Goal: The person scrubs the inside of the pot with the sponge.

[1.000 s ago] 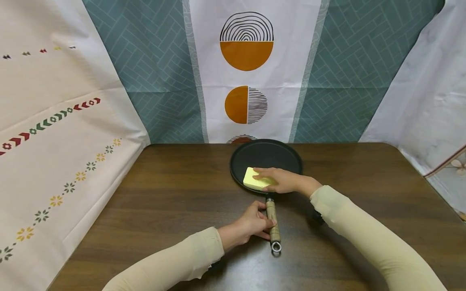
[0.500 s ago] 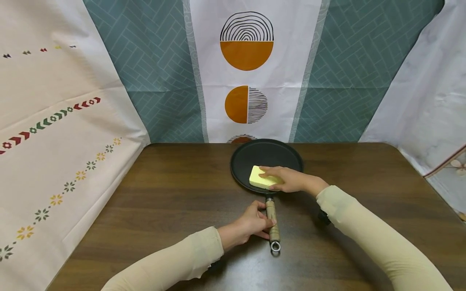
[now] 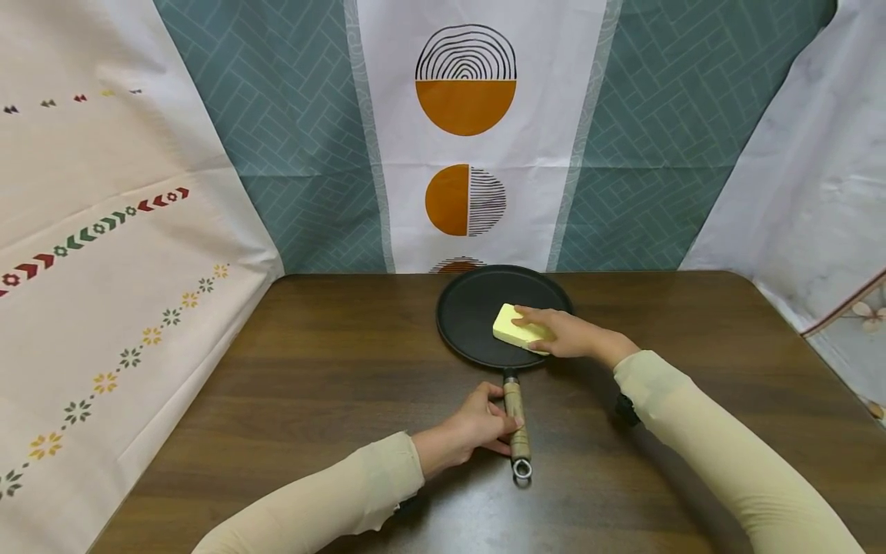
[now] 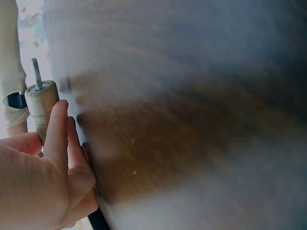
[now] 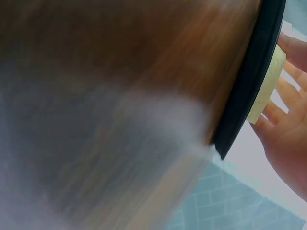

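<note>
A flat black round pan [image 3: 471,308] lies near the back of the wooden table, its wooden handle [image 3: 514,400] pointing toward me. My left hand [image 3: 477,422] grips that handle from the left side, thumb and fingers on either side of it. In the left wrist view the handle's end [image 4: 42,103] shows its metal ring edge-on beyond the fingers. My right hand [image 3: 571,333] holds a pale yellow sponge [image 3: 515,329] on the front right part of the pan. The right wrist view has the sponge [image 5: 268,86] flat against the pan, fingers spread along it.
The brown wooden table [image 3: 332,385] runs back to a hanging teal and white cloth [image 3: 311,138]. A cream embroidered cloth [image 3: 138,308] borders the left side, and a pale cloth [image 3: 796,200] the right. A dark strap [image 3: 626,409] sits at the right wrist.
My right hand has slid the sponge rightward and slightly back across the pan. The left hand stays on the handle, and the pan has hardly moved.
</note>
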### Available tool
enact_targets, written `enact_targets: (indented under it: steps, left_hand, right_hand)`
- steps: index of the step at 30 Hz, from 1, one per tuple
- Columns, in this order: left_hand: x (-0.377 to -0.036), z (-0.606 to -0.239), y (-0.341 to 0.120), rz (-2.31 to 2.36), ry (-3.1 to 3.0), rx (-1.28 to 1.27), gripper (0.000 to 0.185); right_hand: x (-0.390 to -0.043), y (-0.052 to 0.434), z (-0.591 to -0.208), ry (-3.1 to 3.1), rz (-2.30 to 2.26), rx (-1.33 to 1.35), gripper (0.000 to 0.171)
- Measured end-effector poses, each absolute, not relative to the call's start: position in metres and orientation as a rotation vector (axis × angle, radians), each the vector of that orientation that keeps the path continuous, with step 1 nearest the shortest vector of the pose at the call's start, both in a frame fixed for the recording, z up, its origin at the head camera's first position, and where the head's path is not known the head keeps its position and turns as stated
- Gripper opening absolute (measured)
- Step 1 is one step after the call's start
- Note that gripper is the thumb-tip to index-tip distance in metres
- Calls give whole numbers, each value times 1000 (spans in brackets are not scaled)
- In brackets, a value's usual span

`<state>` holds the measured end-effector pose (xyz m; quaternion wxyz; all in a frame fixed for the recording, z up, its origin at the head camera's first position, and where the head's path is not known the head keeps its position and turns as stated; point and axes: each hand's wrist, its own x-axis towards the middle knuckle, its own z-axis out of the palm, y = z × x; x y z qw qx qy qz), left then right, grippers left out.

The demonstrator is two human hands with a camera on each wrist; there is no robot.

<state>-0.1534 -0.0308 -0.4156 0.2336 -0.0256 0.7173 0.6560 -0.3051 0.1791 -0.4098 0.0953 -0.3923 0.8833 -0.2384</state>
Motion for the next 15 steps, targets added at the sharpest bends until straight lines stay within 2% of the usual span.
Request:
enact_targets:
  steps: [9, 15]
  left_hand:
    - [-155, -418, -32, 1802, 1962, -65, 50]
    - [-154, -417, -32, 1807, 1957, -54, 50]
  right_hand:
    - [-313, 188, -413, 2744, -689, -1070, 53]
    - [-319, 187, -412, 2806, -663, -1006, 61]
